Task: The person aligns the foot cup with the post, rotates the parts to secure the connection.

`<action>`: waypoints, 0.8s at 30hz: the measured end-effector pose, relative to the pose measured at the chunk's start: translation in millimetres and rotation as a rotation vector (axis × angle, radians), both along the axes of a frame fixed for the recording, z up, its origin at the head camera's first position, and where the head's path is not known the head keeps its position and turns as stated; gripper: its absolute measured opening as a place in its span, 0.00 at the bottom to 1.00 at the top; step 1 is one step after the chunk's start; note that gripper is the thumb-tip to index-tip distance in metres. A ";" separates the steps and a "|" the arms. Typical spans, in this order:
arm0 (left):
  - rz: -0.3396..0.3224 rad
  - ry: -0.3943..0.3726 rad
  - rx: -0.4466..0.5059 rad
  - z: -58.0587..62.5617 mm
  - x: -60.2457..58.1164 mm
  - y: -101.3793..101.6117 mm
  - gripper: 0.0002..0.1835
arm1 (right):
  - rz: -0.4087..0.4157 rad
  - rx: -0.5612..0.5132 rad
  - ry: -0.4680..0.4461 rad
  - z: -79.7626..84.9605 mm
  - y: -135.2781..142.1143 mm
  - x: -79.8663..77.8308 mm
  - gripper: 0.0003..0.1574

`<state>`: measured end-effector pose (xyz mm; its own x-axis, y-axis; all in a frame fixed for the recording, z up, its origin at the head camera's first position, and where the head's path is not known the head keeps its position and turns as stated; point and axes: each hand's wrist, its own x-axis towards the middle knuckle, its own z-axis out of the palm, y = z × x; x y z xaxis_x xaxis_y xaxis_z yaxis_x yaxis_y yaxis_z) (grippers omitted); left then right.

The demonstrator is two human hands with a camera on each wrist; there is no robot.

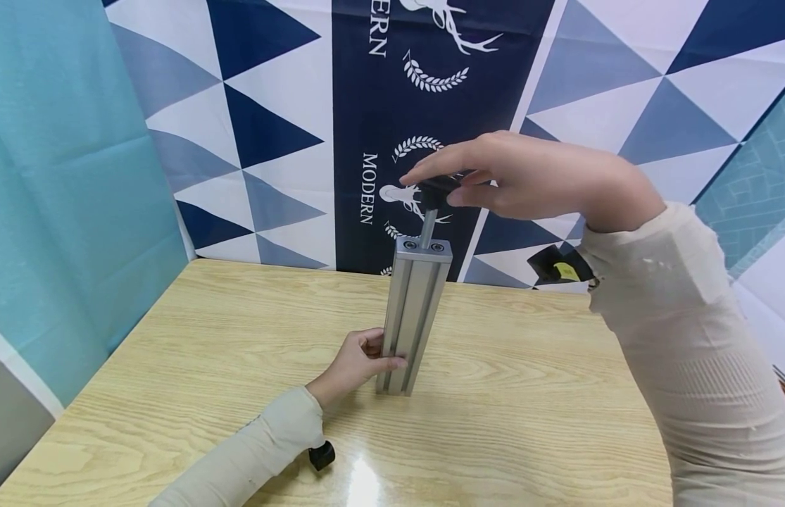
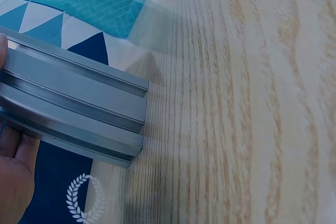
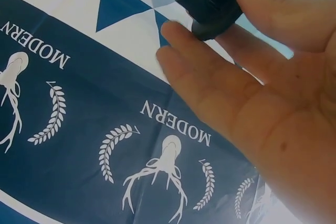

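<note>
An aluminium extrusion profile (image 1: 412, 310) stands upright, slightly tilted, on the wooden table in the head view. Near its lower end my left hand (image 1: 362, 358) grips it, thumb across the front groove. In the left wrist view the profile's (image 2: 79, 98) grooved sides and bottom end show against the tabletop. A threaded rod (image 1: 428, 229) rises from the end plate (image 1: 424, 248), which has two screws. On top of the rod sits a black levelling foot (image 3: 210, 1), which my right hand (image 1: 503, 172) pinches between thumb and fingers, with other fingers extended beneath it in the right wrist view.
The wood-grain table (image 1: 240, 317) reaches back to a patterned blue and white cloth (image 1: 272, 141). A teal curtain (image 1: 56, 176) hangs on the left. Black wrist devices show at the left sleeve (image 1: 259, 458) and the right sleeve (image 1: 658, 260).
</note>
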<state>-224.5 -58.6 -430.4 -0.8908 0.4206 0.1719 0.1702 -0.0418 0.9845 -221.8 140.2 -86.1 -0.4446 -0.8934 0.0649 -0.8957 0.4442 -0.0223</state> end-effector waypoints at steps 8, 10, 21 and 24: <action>0.004 0.005 -0.007 1.2 -0.3 0.1 0.30 | -0.070 -0.081 0.001 -2.2 -6.0 4.1 0.24; 0.003 0.005 -0.003 1.2 -0.1 0.4 0.29 | -0.141 -0.088 0.026 -2.0 -8.7 6.2 0.22; -0.002 -0.015 0.010 1.5 0.2 1.7 0.27 | -0.566 -0.189 0.112 -14.2 -25.8 19.8 0.37; -0.003 -0.028 0.013 1.8 -0.1 1.9 0.27 | -0.609 -0.193 0.146 -16.8 -29.2 21.3 0.39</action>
<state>-224.6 -56.7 -428.7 -0.8939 0.4215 0.1523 0.1422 -0.0556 0.9883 -200.5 110.9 -102.9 -0.8417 -0.4512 0.2966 -0.4855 0.8729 -0.0496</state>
